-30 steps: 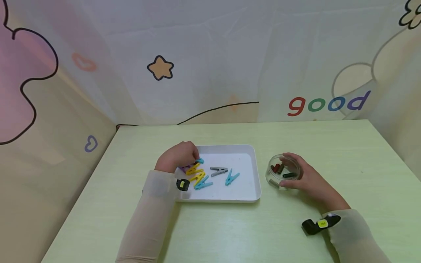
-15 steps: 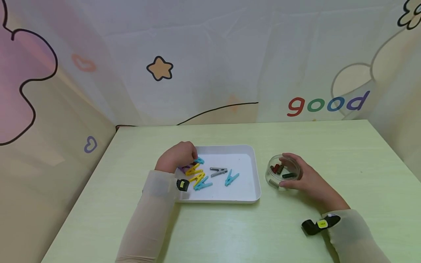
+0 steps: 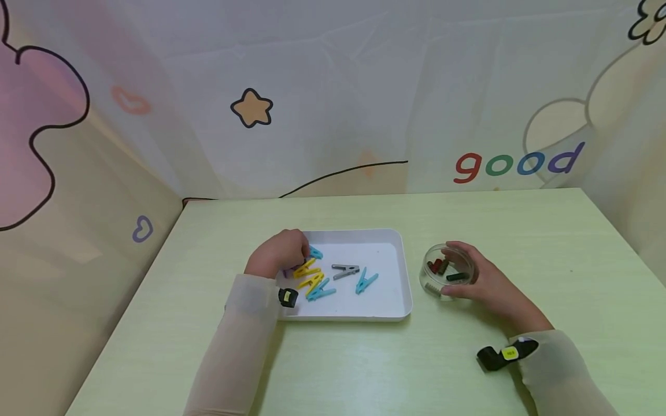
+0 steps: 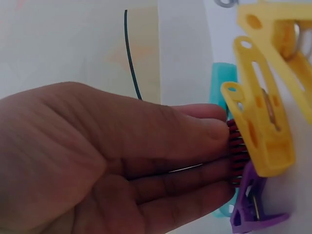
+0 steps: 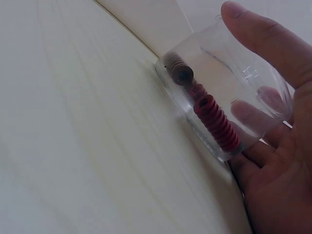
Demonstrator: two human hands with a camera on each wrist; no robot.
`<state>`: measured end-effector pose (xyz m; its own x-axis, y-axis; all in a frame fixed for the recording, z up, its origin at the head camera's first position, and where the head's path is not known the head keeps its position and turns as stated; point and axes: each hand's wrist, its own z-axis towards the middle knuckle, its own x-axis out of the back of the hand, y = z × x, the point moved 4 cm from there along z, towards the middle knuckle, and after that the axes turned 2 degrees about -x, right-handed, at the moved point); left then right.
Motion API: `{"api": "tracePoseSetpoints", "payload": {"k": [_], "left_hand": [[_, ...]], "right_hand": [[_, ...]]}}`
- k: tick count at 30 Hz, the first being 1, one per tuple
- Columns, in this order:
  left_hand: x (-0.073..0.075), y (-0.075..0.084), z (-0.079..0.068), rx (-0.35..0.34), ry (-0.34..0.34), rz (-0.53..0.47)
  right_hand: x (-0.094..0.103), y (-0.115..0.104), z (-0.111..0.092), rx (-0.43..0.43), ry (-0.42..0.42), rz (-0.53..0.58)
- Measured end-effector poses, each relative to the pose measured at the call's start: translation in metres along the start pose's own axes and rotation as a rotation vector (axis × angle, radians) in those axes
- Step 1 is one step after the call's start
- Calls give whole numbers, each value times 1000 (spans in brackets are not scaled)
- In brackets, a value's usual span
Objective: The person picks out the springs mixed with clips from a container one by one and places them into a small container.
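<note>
My left hand [image 3: 281,252] reaches into the left part of a white tray [image 3: 387,303]. Its thumb and fingers pinch a dark red coil spring [image 4: 237,148], seen in the left wrist view. Yellow clothespins [image 4: 268,112], a purple clothespin [image 4: 251,204] and a blue clothespin [image 3: 315,252] lie close about the fingertips. At the right, my right hand [image 3: 484,280] grips a clear round jar [image 3: 428,281] standing on the table, thumb on one side and fingers on the other. Several springs lie inside, among them a red spring [image 5: 218,124] and a dark green spring [image 3: 458,277].
Farther right in the tray lie a grey clothespin [image 3: 346,270] and a light-blue clothespin [image 3: 367,281]. The pale green table [image 3: 354,370] ends at a printed cloth backdrop [image 3: 333,104]. Between tray and jar there is a narrow gap.
My left hand has shifted slightly toward me and to the left, with its fingers still among the clothespins. The right hand and jar stay in place.
</note>
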<state>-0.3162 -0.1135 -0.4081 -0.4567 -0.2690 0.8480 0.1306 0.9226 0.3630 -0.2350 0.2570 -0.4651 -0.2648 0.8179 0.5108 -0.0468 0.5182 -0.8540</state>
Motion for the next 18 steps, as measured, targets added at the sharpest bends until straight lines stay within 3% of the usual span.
{"api": "tracePoseSetpoints", "payload": {"k": [18], "left_hand": [[-10, -2, 6, -41, 112, 65]], "right_hand": [[0, 0, 0, 12, 3, -1]]}}
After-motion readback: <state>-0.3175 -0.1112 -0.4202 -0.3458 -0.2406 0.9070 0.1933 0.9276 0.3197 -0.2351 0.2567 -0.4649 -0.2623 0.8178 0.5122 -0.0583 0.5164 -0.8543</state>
